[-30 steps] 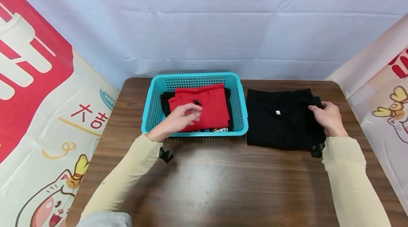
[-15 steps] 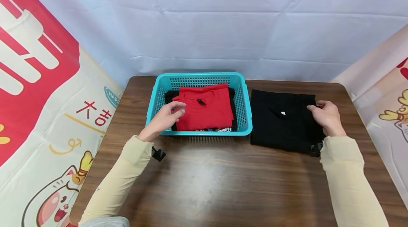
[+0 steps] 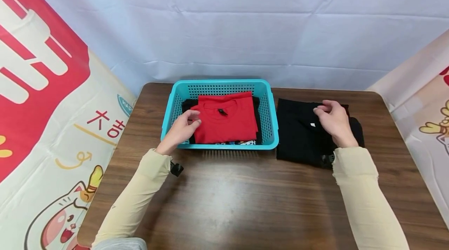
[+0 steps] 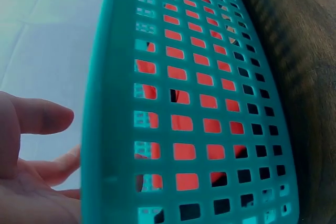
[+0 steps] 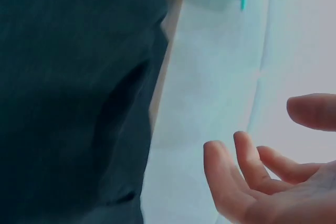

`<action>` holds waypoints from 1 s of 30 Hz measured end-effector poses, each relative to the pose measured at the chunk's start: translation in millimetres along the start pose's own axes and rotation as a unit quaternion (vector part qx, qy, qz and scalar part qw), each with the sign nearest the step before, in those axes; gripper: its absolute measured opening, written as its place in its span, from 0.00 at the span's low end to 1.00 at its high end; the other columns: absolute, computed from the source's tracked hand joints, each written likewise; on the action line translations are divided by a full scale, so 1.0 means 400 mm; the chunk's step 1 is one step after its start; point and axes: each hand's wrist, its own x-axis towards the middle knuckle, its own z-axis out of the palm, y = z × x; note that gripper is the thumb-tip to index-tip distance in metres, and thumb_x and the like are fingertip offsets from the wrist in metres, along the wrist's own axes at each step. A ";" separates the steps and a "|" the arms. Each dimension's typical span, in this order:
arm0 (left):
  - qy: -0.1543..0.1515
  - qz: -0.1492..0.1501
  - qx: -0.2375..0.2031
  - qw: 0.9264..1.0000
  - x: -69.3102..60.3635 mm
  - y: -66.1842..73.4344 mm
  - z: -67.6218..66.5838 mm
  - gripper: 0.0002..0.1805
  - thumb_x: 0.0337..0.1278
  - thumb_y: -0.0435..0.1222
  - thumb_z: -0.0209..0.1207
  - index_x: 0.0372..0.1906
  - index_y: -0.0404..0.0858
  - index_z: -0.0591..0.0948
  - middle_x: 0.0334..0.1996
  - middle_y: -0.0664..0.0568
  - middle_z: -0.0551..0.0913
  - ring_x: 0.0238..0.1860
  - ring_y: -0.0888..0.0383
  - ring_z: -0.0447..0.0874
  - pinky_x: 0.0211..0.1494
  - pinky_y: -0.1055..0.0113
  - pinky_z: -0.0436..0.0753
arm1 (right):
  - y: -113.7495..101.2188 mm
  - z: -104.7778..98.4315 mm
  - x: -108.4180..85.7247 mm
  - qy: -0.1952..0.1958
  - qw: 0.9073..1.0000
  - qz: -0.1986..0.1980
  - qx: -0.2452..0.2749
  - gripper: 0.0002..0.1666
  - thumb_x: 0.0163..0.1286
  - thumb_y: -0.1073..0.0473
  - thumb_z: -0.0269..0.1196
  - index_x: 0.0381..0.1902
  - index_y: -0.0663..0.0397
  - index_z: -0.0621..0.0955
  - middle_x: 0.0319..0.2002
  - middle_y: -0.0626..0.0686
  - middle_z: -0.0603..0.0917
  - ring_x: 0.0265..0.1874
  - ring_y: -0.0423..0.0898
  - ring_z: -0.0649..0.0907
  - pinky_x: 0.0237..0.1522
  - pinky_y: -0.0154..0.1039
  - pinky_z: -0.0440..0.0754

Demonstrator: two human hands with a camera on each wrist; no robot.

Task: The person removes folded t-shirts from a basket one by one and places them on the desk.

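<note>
A folded black garment point(image 3: 298, 140) with a small white label lies flat on the table, right of the turquoise basket point(image 3: 219, 147). My right hand point(image 3: 334, 122) is over its right part, thumb and fingers apart and holding nothing; the right wrist view shows the hand point(image 5: 273, 182) beside the dark cloth point(image 5: 68, 98). In the basket lies a folded red shirt point(image 3: 228, 125) on top of black clothes. Over the basket's left side hovers my left hand point(image 3: 180, 129), empty with relaxed fingers; in the left wrist view the hand point(image 4: 42, 156) is beyond the basket rim point(image 4: 94, 108).
The brown wooden table point(image 3: 224, 199) carries the basket and the black garment near its back edge. Behind it hangs a white cloth point(image 3: 238, 39), and a printed cloth with red and cartoon figures point(image 3: 45, 125) stands at the left.
My right hand has let go of the garment's right edge and moved left over it; that edge now lies out to the right. The left hand has drawn back left from above the red shirt.
</note>
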 end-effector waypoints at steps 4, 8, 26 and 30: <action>0.005 -0.011 -0.003 1.000 0.009 -0.009 0.004 0.28 0.68 0.40 0.52 0.70 0.39 0.63 0.67 0.41 0.67 0.63 0.43 0.71 0.63 0.49 0.75 | -0.043 0.036 -0.005 -0.003 0.999 -0.034 0.012 0.32 0.75 0.53 0.49 0.70 0.65 0.62 0.60 0.66 0.75 0.44 0.41 0.78 0.45 0.31 0.77; 0.006 -0.026 -0.005 1.000 0.019 -0.019 0.009 0.30 0.69 0.40 0.52 0.71 0.38 0.60 0.68 0.38 0.65 0.64 0.41 0.69 0.63 0.48 0.75 | -0.082 0.078 -0.015 -0.031 0.996 -0.066 0.050 0.29 0.75 0.59 0.48 0.70 0.63 0.61 0.61 0.65 0.73 0.47 0.44 0.79 0.49 0.34 0.80; -0.003 -0.100 -0.046 0.994 0.057 -0.016 0.022 0.36 0.69 0.44 0.50 0.74 0.38 0.51 0.72 0.40 0.58 0.70 0.44 0.58 0.69 0.47 0.67 | -0.169 0.288 -0.037 -0.144 0.979 -0.107 0.094 0.29 0.75 0.59 0.50 0.71 0.60 0.60 0.66 0.61 0.70 0.62 0.57 0.73 0.61 0.55 0.74; 0.004 -0.120 -0.054 0.991 0.061 -0.027 0.030 0.37 0.69 0.44 0.50 0.75 0.37 0.50 0.71 0.40 0.59 0.68 0.45 0.59 0.70 0.48 0.67 | -0.174 0.333 -0.040 -0.129 0.982 -0.096 0.101 0.29 0.75 0.58 0.51 0.70 0.60 0.61 0.67 0.61 0.68 0.65 0.58 0.70 0.64 0.55 0.71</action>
